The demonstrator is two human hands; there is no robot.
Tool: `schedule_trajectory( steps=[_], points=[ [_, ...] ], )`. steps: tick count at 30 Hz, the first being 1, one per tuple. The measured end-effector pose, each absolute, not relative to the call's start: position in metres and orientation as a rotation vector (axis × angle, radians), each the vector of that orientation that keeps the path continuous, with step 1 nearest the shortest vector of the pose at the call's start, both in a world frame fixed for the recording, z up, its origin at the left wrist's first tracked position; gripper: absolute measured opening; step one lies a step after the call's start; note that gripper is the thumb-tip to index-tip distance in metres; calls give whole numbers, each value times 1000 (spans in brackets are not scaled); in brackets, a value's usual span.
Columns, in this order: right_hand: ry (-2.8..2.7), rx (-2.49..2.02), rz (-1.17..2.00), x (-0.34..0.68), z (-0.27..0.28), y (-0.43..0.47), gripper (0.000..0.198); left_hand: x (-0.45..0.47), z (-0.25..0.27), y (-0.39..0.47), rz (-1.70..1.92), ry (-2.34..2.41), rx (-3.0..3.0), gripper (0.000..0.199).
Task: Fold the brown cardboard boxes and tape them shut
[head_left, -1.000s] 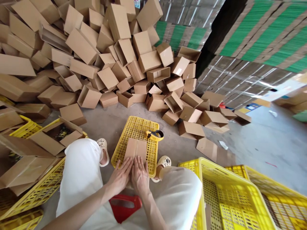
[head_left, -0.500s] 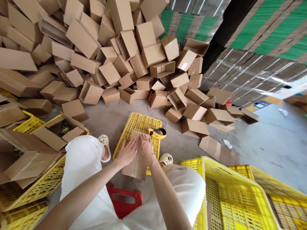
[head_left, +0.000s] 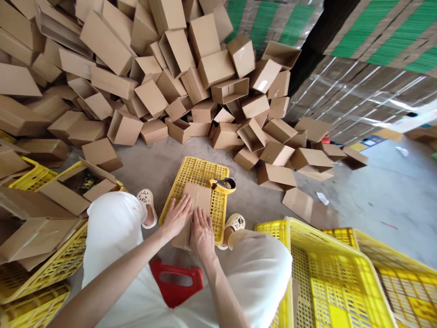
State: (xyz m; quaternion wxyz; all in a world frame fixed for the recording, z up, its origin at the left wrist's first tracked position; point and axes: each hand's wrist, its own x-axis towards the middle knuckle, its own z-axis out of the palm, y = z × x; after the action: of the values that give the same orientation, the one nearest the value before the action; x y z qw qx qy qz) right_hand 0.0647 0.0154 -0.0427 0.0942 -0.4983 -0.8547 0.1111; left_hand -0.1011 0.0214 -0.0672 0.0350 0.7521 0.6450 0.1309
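- The left hand point(head_left: 176, 217) lies flat, palm down and fingers spread, on the left half of a small cardboard box point(head_left: 195, 205) a little below the centre of the frame.
- The right hand point(head_left: 202, 233) lies flat beside it on the box's near right part, fingers straight and close together; neither hand grips anything.
- The two hands sit side by side, almost touching, either side of the seam running down the box's top.
- The box rests on an upturned yellow crate point(head_left: 201, 175) that stands on the concrete floor between the person's feet, just below the middle of the frame.
- A tape dispenser point(head_left: 223, 184), yellow with a black roll, lies on the crate's right edge, just beyond the box and apart from both hands.
- The person sits with white-trousered knees to either side; a cream clog point(head_left: 147, 206) shows left of the crate and another point(head_left: 235, 223) to its right.
- A red stool point(head_left: 176, 283) shows between the legs at lower centre.
- A large heap of made-up boxes point(head_left: 164, 77) fills the upper left and centre of the frame.
- Tall yellow baskets point(head_left: 327, 273) stand at lower right; more yellow crates holding flattened cardboard point(head_left: 37, 228) sit at lower left.
- Wrapped pallets of cardboard with green bands point(head_left: 375, 50) occupy the upper right.
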Motion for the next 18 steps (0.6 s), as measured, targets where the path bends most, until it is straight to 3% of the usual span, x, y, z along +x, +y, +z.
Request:
schedule_trajectory(
  steps=[5,18],
  points=[
    [-2527,-1448,247,83,-52,-44,56,-90,-67,-44,382,1948,2411,63],
    [-2488,-1409,296,103,-59,-124,85,-71,-57,-149,223,1901,2490,88]
  ],
)
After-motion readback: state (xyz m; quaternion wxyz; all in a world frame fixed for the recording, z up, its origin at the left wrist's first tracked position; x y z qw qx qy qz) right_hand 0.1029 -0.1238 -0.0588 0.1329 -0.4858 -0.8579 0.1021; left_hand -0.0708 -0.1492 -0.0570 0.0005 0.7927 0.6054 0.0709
